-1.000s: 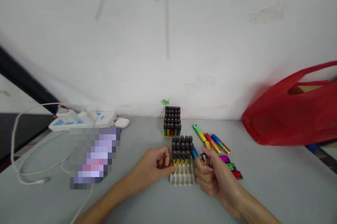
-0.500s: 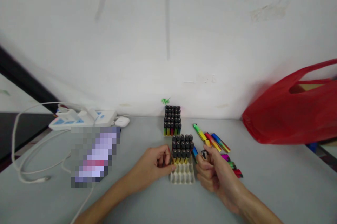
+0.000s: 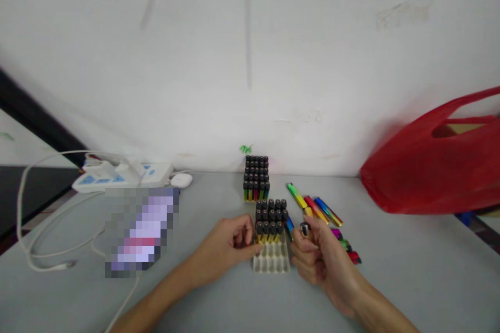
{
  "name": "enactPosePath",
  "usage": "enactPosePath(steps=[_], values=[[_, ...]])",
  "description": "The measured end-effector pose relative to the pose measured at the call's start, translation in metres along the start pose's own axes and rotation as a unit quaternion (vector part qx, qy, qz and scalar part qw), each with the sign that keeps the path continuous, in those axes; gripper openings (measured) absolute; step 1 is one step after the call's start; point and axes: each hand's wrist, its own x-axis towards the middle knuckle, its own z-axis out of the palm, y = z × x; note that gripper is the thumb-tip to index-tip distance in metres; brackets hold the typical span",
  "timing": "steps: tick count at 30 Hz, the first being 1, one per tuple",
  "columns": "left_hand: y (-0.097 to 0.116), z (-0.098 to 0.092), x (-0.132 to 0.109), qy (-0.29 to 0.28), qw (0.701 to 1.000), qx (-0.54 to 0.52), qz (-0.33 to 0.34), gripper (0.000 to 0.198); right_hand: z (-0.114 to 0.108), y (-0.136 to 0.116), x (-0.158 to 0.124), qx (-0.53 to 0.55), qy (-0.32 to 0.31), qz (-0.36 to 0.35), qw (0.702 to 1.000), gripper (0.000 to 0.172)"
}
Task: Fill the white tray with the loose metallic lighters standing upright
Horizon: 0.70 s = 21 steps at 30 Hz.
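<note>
A pale moulded tray [image 3: 272, 266] lies in the middle of the table, with several black-topped lighters [image 3: 269, 227] upright in its far rows. The near cells show bare. At the tray's left side is my left hand [image 3: 233, 242], fingers curled and thumb over the rim. My right hand [image 3: 318, 249], just right of the tray, is closed around a lighter [image 3: 305, 229]. Only that lighter's dark and silvery top shows; its body is hidden in the fingers. Shiny multicoloured lighters [image 3: 316, 209] lie loose beyond and beside the right hand, some partly covered by it.
Behind the tray stands a full block of black-topped lighters [image 3: 256, 177] near the wall. On the left are a pixelated phone [image 3: 144, 234], a white power strip [image 3: 154, 174], cables and a small white case [image 3: 182, 181]. A red bag [image 3: 433, 166] sits at the right.
Both hands keep nearly the same place and grip. The whole view has shifted very slightly; no lighter has visibly been moved.
</note>
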Motion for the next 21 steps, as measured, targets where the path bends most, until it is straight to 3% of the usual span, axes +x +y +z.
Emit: enactPosePath(steps=[9,21], values=[[0.0026,-0.0006,-0.0012,0.000,1.000,0.007,-0.006,0.038,0.0069,-0.0015,-0.0024,-0.027,0.075,-0.011,0.997,0.069],[0.0041,0.0000,-0.0003,0.001,1.000,0.004,-0.010,0.038,0.0010,0.0029,0.0035,-0.051,0.046,-0.016,0.998,0.069]])
